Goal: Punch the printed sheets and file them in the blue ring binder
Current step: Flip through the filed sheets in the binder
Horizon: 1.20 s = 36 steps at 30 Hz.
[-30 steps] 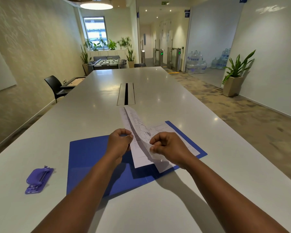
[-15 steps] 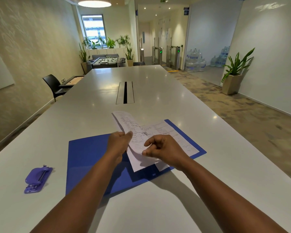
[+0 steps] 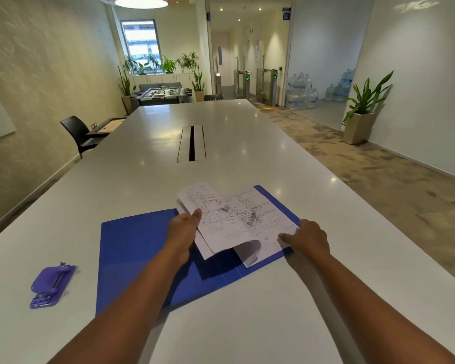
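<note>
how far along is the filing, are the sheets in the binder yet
Late stage, it seems. The blue binder lies open on the table with the printed sheets on its right half. The purple punch sits aside, untouched. In hand: the left hand pinches a lifted sheet's edge while the right hand presses the stack flat. Left: settling that sheet and closing the binder. Punch holes and rings aren't visible.

A long white table [image 3: 247, 143] with a centre cable slot [image 3: 191, 143] runs up the frame. Black chair [image 3: 76, 132] at left, potted plant [image 3: 363, 111] at right, what looks like a foosball table [image 3: 163, 95] beyond.
</note>
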### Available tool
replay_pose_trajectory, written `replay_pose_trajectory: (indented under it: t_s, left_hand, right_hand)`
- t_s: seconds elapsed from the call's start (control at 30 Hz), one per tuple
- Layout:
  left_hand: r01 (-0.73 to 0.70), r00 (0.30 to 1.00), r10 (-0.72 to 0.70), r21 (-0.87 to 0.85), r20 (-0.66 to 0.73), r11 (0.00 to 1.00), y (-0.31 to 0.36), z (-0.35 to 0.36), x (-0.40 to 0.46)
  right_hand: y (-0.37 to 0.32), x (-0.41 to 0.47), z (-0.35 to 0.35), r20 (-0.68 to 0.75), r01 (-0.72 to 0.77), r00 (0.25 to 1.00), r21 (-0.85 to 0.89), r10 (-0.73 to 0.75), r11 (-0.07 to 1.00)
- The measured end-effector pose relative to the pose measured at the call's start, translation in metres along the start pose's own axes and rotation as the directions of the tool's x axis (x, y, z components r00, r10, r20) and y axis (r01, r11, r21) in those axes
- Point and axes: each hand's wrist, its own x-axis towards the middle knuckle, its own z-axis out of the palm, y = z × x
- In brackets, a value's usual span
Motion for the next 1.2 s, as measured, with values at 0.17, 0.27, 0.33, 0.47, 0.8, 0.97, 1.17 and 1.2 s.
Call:
replay_pose_trajectory:
  t_s: [0.17, 0.27, 0.33, 0.47, 0.8, 0.97, 1.17, 1.2]
  left_hand:
    - [0.106, 0.991, -0.097, -0.091, 0.097, 0.99, -0.019, 0.006, -0.002]
    - [0.125, 0.988, -0.113, -0.116, 0.106, 0.985, -0.027, 0.009, -0.002]
    - [0.126, 0.988, -0.115, -0.111, 0.102, 0.986, -0.032, 0.011, -0.002]
    - [0.133, 0.989, -0.128, -0.069, 0.067, 0.989, -0.039, 0.012, -0.002]
    - [0.097, 0.995, -0.095, -0.052, 0.041, 0.994, -0.042, 0.014, -0.003]
    - [0.063, 0.998, -0.066, -0.133, -0.014, 0.989, -0.031, 0.018, -0.005]
    - [-0.005, 0.996, -0.013, -0.193, -0.091, 0.981, -0.006, 0.014, -0.007]
    - [-0.025, 0.995, 0.005, -0.19, -0.103, 0.981, -0.002, 0.014, -0.008]
  right_hand:
    - [0.012, 0.01, 0.001, 0.001, -0.032, 0.999, -0.053, 0.032, 0.998]
    - [0.014, 0.012, 0.001, 0.014, -0.032, 0.999, -0.065, 0.033, 0.997]
    - [0.013, 0.01, 0.0, 0.003, -0.039, 0.999, -0.045, 0.039, 0.998]
    - [0.007, 0.003, -0.002, -0.042, -0.051, 0.998, 0.064, 0.054, 0.997]
    - [-0.009, -0.006, -0.014, -0.177, -0.05, 0.978, 0.308, 0.109, 0.95]
    - [-0.027, -0.011, -0.027, -0.197, 0.058, 0.98, 0.421, 0.029, 0.905]
    - [-0.063, -0.029, -0.042, -0.065, 0.223, 0.971, 0.578, -0.228, 0.785]
    - [-0.069, -0.035, -0.045, -0.032, 0.24, 0.961, 0.596, -0.276, 0.766]
